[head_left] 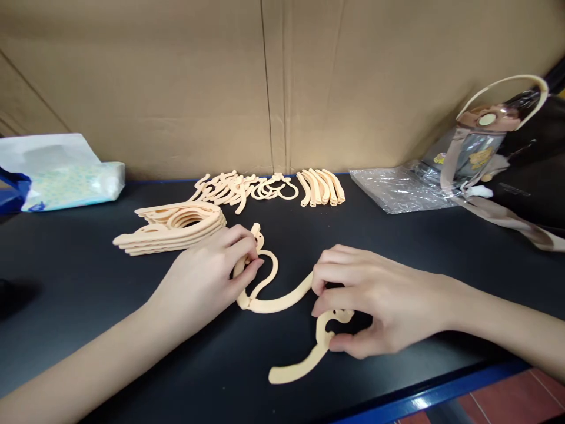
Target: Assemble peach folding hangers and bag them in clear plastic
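**Hands.** The left hand (207,277) is closed in a pinch on the looped end of a hooked plastic piece (273,303). This piece lies on the dark surface (79,306) just in front of the stack of hangers (176,227). The right hand (375,300) is closed on the other end of the same piece, well to the right of the stack. Its thumb and lower fingers are also pressed on a second piece (304,362), which lies further in front of the stack, near the surface's front edge. Whether the two pieces are joined under the right hand cannot be told.

**Surroundings.** Behind the stack, a row of loose parts (269,188) is laid out. A bottle (479,141) and a clear bag (397,188) are noted far to its right.

**Risks.**
- The thin hooked piece could be bent or snapped if the hands are twisted against each other.
- The second piece appears lightly held and could be pushed off the front edge.
- The stack could be knocked askew by the left hand, which is close beside it.
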The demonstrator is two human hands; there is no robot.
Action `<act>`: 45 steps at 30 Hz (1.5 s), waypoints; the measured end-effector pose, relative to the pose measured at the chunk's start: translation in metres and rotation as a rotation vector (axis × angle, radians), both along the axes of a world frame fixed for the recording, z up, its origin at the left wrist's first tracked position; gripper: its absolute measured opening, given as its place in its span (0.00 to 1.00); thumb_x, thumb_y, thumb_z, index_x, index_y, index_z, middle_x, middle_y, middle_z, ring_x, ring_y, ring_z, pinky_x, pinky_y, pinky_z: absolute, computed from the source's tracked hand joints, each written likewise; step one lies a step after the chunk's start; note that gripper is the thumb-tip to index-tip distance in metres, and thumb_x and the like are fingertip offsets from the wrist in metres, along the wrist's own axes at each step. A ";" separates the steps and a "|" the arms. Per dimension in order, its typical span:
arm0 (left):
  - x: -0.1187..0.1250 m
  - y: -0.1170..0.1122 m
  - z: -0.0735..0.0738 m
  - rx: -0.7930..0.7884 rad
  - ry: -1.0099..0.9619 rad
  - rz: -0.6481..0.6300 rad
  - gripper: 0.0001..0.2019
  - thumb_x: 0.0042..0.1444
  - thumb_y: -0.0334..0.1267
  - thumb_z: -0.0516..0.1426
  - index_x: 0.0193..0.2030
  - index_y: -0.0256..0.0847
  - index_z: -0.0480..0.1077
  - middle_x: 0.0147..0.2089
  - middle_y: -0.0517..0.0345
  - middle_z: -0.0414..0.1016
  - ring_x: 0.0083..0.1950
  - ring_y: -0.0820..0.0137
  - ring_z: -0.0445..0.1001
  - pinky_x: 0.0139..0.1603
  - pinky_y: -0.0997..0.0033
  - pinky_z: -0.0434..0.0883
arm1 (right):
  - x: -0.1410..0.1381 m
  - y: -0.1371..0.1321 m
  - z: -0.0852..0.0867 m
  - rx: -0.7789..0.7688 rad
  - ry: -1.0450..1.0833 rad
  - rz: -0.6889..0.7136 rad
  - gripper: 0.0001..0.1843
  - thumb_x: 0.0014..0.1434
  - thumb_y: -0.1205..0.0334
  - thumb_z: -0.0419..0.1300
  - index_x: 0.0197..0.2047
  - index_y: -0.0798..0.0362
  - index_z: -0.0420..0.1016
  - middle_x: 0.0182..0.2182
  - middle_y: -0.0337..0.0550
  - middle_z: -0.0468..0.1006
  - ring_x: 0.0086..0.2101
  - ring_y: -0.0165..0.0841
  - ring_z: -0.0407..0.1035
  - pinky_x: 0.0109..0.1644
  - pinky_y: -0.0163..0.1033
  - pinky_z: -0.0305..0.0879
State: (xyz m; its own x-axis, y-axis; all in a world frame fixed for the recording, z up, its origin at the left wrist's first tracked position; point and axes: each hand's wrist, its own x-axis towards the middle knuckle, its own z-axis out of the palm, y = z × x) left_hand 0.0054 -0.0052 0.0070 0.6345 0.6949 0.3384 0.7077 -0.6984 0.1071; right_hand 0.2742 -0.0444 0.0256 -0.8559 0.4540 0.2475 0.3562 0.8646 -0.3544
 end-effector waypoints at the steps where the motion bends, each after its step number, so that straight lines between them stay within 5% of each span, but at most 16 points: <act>1: 0.000 0.000 0.000 -0.004 -0.016 0.012 0.09 0.67 0.40 0.50 0.38 0.42 0.69 0.42 0.55 0.76 0.39 0.64 0.77 0.33 0.67 0.70 | 0.000 -0.001 0.001 0.001 -0.011 0.005 0.07 0.55 0.63 0.68 0.38 0.57 0.80 0.33 0.41 0.74 0.35 0.32 0.63 0.41 0.38 0.61; 8: 0.000 0.001 -0.006 -0.026 -0.077 0.006 0.09 0.70 0.36 0.47 0.52 0.44 0.66 0.52 0.53 0.75 0.46 0.64 0.78 0.37 0.68 0.73 | 0.008 0.007 0.001 0.117 -0.113 -0.012 0.11 0.63 0.73 0.60 0.45 0.52 0.81 0.38 0.42 0.73 0.38 0.32 0.62 0.42 0.39 0.57; 14: -0.001 0.005 -0.001 0.074 -0.010 0.005 0.13 0.71 0.36 0.46 0.55 0.41 0.67 0.56 0.50 0.76 0.51 0.60 0.77 0.46 0.61 0.74 | 0.016 0.016 -0.001 0.181 -0.141 -0.099 0.17 0.64 0.78 0.53 0.29 0.53 0.74 0.37 0.43 0.73 0.37 0.34 0.62 0.39 0.39 0.58; 17: 0.006 0.000 0.007 0.184 0.035 -0.053 0.13 0.70 0.35 0.47 0.54 0.36 0.69 0.55 0.47 0.76 0.51 0.57 0.77 0.49 0.55 0.73 | 0.020 0.018 0.001 0.195 -0.148 -0.160 0.16 0.63 0.79 0.52 0.30 0.53 0.74 0.37 0.43 0.74 0.36 0.34 0.63 0.37 0.38 0.60; 21: 0.026 -0.020 0.011 0.157 0.038 -0.184 0.14 0.70 0.40 0.49 0.52 0.36 0.71 0.51 0.49 0.78 0.51 0.57 0.76 0.50 0.55 0.73 | 0.025 0.021 0.004 0.280 -0.148 -0.259 0.10 0.68 0.70 0.54 0.43 0.55 0.77 0.40 0.44 0.75 0.39 0.35 0.67 0.43 0.40 0.64; 25: 0.043 -0.036 0.002 0.064 0.037 -0.216 0.19 0.64 0.50 0.57 0.50 0.34 0.72 0.49 0.47 0.78 0.51 0.53 0.76 0.49 0.53 0.74 | 0.028 0.021 0.004 0.261 -0.179 -0.320 0.16 0.65 0.50 0.61 0.39 0.55 0.79 0.38 0.42 0.77 0.36 0.35 0.70 0.42 0.42 0.66; 29: 0.048 -0.032 -0.005 0.052 0.032 -0.182 0.11 0.63 0.39 0.55 0.45 0.33 0.72 0.46 0.45 0.78 0.44 0.55 0.78 0.41 0.55 0.75 | 0.025 0.019 0.000 0.256 -0.195 -0.303 0.19 0.61 0.47 0.65 0.42 0.56 0.81 0.43 0.44 0.78 0.40 0.37 0.72 0.45 0.44 0.68; 36: 0.044 -0.024 -0.005 0.065 -0.014 -0.238 0.10 0.69 0.31 0.48 0.42 0.35 0.71 0.41 0.51 0.77 0.40 0.60 0.77 0.39 0.60 0.72 | 0.016 0.016 -0.005 0.136 -0.094 -0.326 0.07 0.63 0.67 0.61 0.33 0.55 0.81 0.41 0.43 0.78 0.39 0.34 0.71 0.46 0.42 0.65; 42: 0.039 -0.021 -0.005 -0.217 -0.245 -0.196 0.06 0.70 0.34 0.50 0.46 0.39 0.68 0.41 0.62 0.77 0.38 0.74 0.76 0.38 0.75 0.69 | 0.015 0.021 -0.004 -0.280 0.097 -0.347 0.06 0.62 0.61 0.63 0.36 0.53 0.79 0.39 0.40 0.79 0.39 0.31 0.72 0.44 0.37 0.65; 45: 0.037 -0.020 -0.006 -0.300 -0.288 -0.172 0.06 0.71 0.37 0.50 0.46 0.42 0.67 0.42 0.64 0.77 0.38 0.76 0.76 0.38 0.78 0.69 | 0.016 0.022 -0.002 -0.366 0.117 -0.368 0.09 0.65 0.56 0.61 0.39 0.52 0.80 0.36 0.39 0.80 0.37 0.30 0.72 0.41 0.37 0.64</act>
State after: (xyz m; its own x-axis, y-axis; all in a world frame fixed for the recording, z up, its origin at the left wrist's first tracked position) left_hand 0.0419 -0.0248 0.0006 0.6592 0.6818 0.3173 0.4957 -0.7112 0.4985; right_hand 0.2898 -0.0228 0.0233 -0.5996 0.7939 0.1011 0.5530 0.5023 -0.6648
